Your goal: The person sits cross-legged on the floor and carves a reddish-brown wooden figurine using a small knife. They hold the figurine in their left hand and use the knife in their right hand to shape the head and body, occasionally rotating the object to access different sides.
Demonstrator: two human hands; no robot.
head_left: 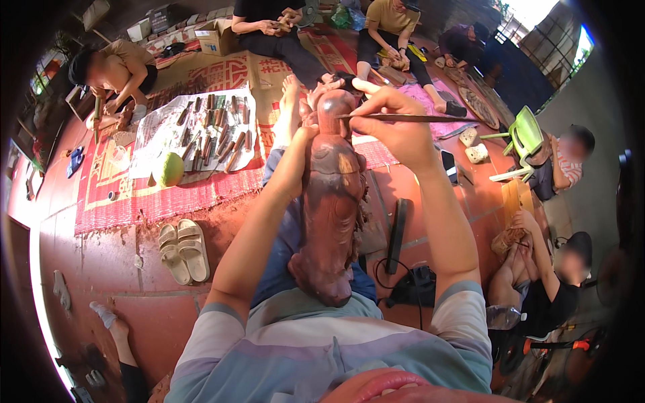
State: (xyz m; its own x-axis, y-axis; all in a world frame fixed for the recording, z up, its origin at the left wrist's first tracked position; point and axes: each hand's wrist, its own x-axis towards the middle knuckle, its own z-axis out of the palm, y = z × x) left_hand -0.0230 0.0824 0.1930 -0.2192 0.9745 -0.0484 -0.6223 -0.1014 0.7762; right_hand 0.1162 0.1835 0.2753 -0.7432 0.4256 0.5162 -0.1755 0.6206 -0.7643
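- Nearest, the wider end of the wooden carving (329,195) rests on the lap (277,248), between the thighs; the piece runs away from the body toward its rounded, narrower top, carried by lap and hand, well off the near edge of the red mat (127,208).
- It looks like dense, solid wood: probably heavy and wholly stiff, with smooth, shiny faces that could slip under damp fingers. The small jagged relief along its right edge seems the part likeliest to chip.
- The thick body offers the surest hold; the narrowing below the rounded top gives a second place, clear of the fine relief.
- The left grip (302,144) clasps the carving's upper left edge, close below the rounded top; the fingers behind the wood are hidden, so how far they wrap I cannot tell.
- The right grip (400,127) pinches a thin dark tool (430,118), whose tip meets the right side of the narrowing; the carving lies just left of this grip, the tool's tail pointing right.
- Farther off, hand tools (236,151) lie across the paper sheet (151,138), and a green fruit (173,168) sits at its near edge.
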